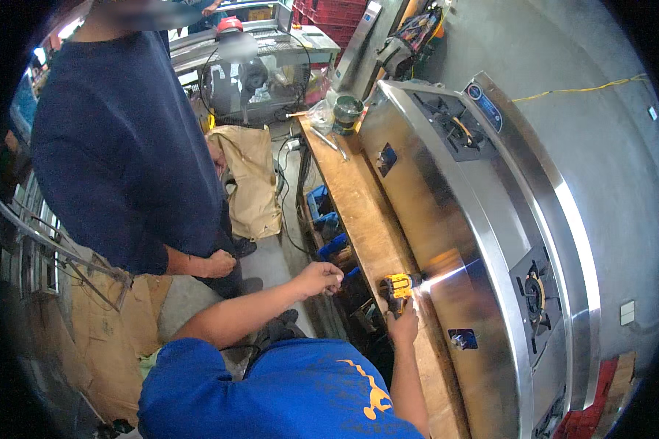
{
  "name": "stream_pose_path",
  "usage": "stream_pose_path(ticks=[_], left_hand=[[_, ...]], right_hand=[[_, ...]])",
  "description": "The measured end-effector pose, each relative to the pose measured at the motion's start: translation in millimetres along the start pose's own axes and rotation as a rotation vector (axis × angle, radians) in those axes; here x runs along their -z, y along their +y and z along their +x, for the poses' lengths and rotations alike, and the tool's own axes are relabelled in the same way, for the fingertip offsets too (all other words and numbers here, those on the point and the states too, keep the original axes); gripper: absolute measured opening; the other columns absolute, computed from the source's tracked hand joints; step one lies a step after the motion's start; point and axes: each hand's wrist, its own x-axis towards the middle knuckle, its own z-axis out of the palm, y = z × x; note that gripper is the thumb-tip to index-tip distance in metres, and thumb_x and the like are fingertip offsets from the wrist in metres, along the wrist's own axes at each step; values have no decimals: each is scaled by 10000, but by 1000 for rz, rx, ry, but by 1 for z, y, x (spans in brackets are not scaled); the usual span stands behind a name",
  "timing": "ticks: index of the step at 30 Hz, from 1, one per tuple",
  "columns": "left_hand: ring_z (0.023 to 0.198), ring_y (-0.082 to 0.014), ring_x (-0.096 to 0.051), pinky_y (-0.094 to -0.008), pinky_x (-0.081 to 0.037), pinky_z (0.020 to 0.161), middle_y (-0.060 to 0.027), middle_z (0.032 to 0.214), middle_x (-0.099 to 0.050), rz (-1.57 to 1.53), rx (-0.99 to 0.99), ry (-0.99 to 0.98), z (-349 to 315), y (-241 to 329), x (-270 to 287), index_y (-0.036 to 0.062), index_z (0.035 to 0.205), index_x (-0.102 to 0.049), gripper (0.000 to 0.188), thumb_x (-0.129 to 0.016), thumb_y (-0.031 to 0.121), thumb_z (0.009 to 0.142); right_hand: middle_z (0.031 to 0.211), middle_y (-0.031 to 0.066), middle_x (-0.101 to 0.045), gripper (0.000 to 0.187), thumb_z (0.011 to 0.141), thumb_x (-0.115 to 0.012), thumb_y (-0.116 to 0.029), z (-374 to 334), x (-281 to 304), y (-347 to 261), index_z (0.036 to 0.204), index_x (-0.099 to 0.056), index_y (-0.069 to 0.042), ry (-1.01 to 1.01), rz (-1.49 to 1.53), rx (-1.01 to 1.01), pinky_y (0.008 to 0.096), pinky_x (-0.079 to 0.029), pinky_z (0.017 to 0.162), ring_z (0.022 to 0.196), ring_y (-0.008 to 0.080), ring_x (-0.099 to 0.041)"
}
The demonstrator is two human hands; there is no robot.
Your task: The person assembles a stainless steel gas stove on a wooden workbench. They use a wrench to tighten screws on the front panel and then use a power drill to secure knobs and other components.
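My right hand (403,323) grips a yellow and black cordless drill (397,286) by its handle. The drill points right at the brushed steel front panel (447,245) of a gas stove, and a bright streak of light lies on the metal before its nose. Whether the tip touches the panel I cannot tell. My left hand (321,279) hovers left of the wooden bench (359,190), its fingers curled together; anything in them is too small to make out. Two square cut-outs with valve fittings, one upper (386,159) and one lower (462,339), show in the panel.
Burners (458,130) sit on the stove top. At the bench's far end stand a dark tub (347,113) and a metal tool (329,144). A person in a dark shirt (124,146) stands at the left, one hand (220,264) closed. Behind is a fan (245,80); cables cross the floor.
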Motion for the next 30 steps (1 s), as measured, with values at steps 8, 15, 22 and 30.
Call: stream_pose_path(ticks=[8,15,22,30], left_hand=[[758,-188,-660,-365,-533,728,-76,833,-726,633,-135,287,127,-30,146,70,966,-753,238,-764,263,827],[697,-143,-651,-312,-527,649,-56,770,-702,506,-124,174,157,-1,139,61,958,-751,194,-755,224,853],[757,-148,-633,-314,-554,698,-52,905,-679,-185,110,-101,99,7,43,40,1080,-658,194,-687,177,946],[917,-168,-685,-323,-559,785,-47,1021,-703,-372,240,-478,74,26,-133,86,1140,-616,220,-670,201,961]], right_hand=[[1250,240,-593,874,781,-748,-286,5,-28,-43,1509,-329,-46,119,-40,-47,511,-495,944,1127,425,-584],[1288,248,-605,892,734,-786,-275,22,-17,-74,1478,-370,-13,35,-16,-206,478,-501,959,1157,401,-607],[1183,228,-681,847,639,-796,-205,-57,6,-67,1415,-478,-87,43,379,-102,419,-538,937,1064,361,-683],[1231,151,-689,743,694,-894,-249,-151,44,14,1326,-580,-18,158,931,206,388,-512,980,1122,233,-670]])
